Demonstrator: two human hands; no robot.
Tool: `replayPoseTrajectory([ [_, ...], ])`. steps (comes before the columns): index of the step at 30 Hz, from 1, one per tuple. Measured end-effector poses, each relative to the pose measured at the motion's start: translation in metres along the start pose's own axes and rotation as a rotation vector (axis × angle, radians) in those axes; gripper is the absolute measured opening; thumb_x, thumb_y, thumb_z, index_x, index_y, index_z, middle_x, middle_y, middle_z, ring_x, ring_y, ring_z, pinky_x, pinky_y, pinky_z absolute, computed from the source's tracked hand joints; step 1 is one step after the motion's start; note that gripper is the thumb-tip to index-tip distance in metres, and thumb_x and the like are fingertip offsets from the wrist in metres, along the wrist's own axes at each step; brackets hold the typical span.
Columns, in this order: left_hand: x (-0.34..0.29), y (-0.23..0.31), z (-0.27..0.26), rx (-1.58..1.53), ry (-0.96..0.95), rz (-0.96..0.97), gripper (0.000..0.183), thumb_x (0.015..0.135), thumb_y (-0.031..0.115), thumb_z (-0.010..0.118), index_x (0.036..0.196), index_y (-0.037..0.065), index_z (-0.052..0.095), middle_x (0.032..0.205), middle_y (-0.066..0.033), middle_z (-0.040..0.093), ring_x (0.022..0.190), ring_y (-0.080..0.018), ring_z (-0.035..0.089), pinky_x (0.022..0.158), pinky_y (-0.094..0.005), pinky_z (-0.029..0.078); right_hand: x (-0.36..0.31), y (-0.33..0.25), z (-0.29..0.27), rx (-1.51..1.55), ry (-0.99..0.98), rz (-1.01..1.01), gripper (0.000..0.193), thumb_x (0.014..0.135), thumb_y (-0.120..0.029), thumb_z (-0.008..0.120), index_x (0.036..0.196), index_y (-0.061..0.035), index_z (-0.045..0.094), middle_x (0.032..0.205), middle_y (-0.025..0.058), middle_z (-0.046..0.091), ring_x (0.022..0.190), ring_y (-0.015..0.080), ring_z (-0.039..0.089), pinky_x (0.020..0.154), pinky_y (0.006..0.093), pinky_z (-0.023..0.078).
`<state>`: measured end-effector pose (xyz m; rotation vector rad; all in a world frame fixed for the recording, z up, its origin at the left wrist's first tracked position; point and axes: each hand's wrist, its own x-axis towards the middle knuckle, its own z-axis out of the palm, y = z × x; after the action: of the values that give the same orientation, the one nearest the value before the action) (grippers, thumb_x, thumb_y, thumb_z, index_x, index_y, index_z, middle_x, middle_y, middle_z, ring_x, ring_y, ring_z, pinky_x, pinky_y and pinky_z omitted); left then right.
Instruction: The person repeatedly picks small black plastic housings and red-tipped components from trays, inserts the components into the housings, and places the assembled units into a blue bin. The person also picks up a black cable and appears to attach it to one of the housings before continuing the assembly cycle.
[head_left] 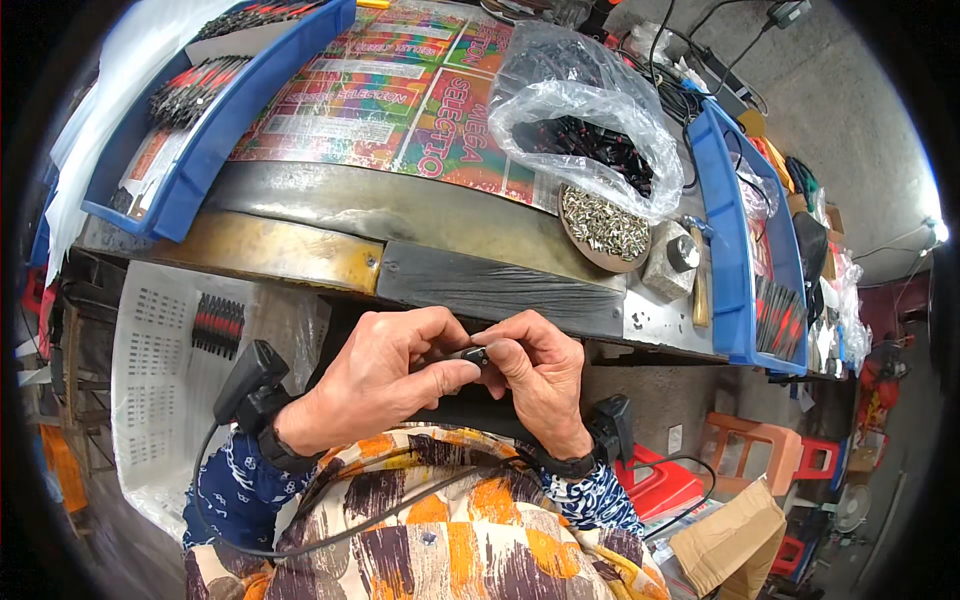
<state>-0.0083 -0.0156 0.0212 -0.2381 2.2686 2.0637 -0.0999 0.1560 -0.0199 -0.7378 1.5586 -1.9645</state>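
Observation:
Over the near edge of the bench, my left hand (pixel 385 365) and my right hand (pixel 537 375) meet around a small dark piece (pixel 478 355). It is black, with a bright metal spot near its end. The left thumb and fingers pinch one side of it; the right thumb and forefinger press on the other. Fingers cover most of it, so its full shape is hidden. Beyond my right hand, a round bowl (pixel 618 262) holds many small silvery metal pins (pixel 605 225). Behind that bowl lies an open clear plastic bag (pixel 560 95) of black parts with some red.
Blue bins (pixel 180 190) (pixel 738 290) with slim black-and-red pieces flank the bench. A metal block (pixel 668 270) and a wooden handle (pixel 701 290) lie right of the bowl. Printed sheets (pixel 340 110) cover the bench's back. A white crate (pixel 160 380) stands lower left; a cardboard box (pixel 730 540) lower right.

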Motion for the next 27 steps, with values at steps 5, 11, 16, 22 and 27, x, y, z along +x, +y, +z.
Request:
replayPoseTrajectory([
  [5,0.002,0.0,-0.001,-0.145,-0.024,-0.113,0.018,0.091,0.015,0.07,0.09,-0.002,0.064,0.075,-0.0034,0.068,0.061,-0.0038,0.058,0.051,-0.02,0.047,-0.001,-0.002,0.001,-0.092,-0.03,-0.05,0.016,0.098,-0.016,0.063,0.099,0.0002,0.066,0.075,-0.0011,0.061,0.06,0.0019,0.051,0.051,0.0182,0.041],
  [11,0.003,-0.009,0.003,-0.289,-0.017,-0.195,0.017,0.092,0.015,0.071,0.084,0.002,0.062,0.072,-0.0014,0.066,0.057,-0.002,0.053,0.049,-0.0181,0.041,-0.002,-0.002,0.002,-0.135,-0.041,-0.061,0.022,0.096,-0.02,0.066,0.099,0.0015,0.066,0.077,0.0014,0.063,0.059,0.0035,0.054,0.051,0.0177,0.042],
  [16,0.001,-0.013,0.006,-0.385,-0.014,-0.162,0.018,0.092,0.015,0.071,0.082,0.004,0.061,0.072,-0.0008,0.065,0.058,-0.0011,0.051,0.049,-0.018,0.039,-0.002,-0.001,0.002,-0.098,-0.026,-0.011,0.021,0.097,-0.019,0.065,0.099,0.0015,0.066,0.077,0.0012,0.063,0.06,0.0037,0.054,0.051,0.0178,0.043],
  [22,0.0,-0.016,0.009,-0.395,0.002,-0.144,0.017,0.092,0.015,0.071,0.082,0.004,0.061,0.072,-0.0005,0.065,0.059,-0.0008,0.051,0.049,-0.0175,0.037,-0.005,-0.001,0.003,-0.191,-0.006,-0.082,0.017,0.097,-0.016,0.065,0.097,0.0009,0.067,0.079,0.0027,0.068,0.067,0.0055,0.062,0.058,0.0211,0.051],
  [27,-0.001,-0.019,0.013,-0.45,0.014,-0.135,0.016,0.091,0.014,0.071,0.083,0.004,0.061,0.072,-0.0014,0.065,0.058,-0.0017,0.052,0.049,-0.0178,0.039,-0.006,0.002,0.008,-0.31,0.057,-0.216,0.015,0.094,-0.015,0.069,0.094,0.0002,0.069,0.076,0.0048,0.07,0.063,0.0083,0.065,0.057,0.0217,0.052],
])
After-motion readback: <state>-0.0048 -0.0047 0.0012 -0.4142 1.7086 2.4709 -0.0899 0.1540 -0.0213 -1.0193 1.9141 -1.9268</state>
